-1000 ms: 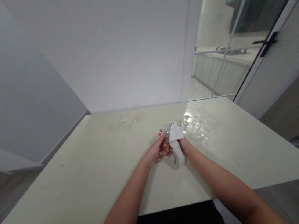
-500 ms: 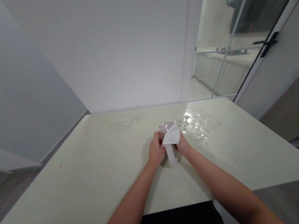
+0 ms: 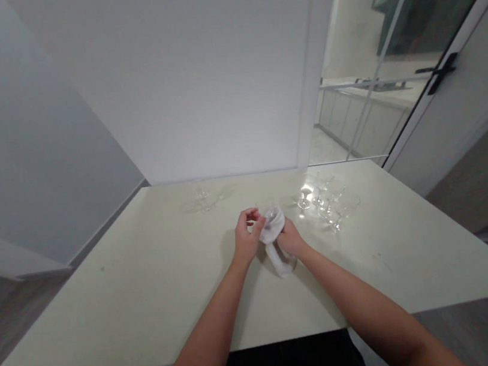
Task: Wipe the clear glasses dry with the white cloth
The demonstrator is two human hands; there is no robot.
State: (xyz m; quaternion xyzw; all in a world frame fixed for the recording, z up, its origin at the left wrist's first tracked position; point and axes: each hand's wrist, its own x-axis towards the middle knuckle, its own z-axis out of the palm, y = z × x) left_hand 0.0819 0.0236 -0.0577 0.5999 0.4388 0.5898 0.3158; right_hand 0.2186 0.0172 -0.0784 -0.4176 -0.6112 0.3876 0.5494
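Both my hands meet above the middle of a cream table (image 3: 129, 308). My left hand (image 3: 248, 237) curls its fingers round a clear stemmed glass (image 3: 269, 216) that is mostly hidden by cloth. My right hand (image 3: 290, 239) grips a white cloth (image 3: 274, 239) wrapped over the glass, with a tail of cloth hanging down toward the table.
Several clear stemmed glasses (image 3: 326, 202) stand in a group at the right rear of the table. One or two more glasses (image 3: 202, 199) stand at the rear centre-left. A white wall lies behind, and a glass door (image 3: 388, 47) to the right.
The cloth has bunched down from a peak over the glass into a tighter wrap. My left hand has turned and shifted its fingers up to the glass's upper part.
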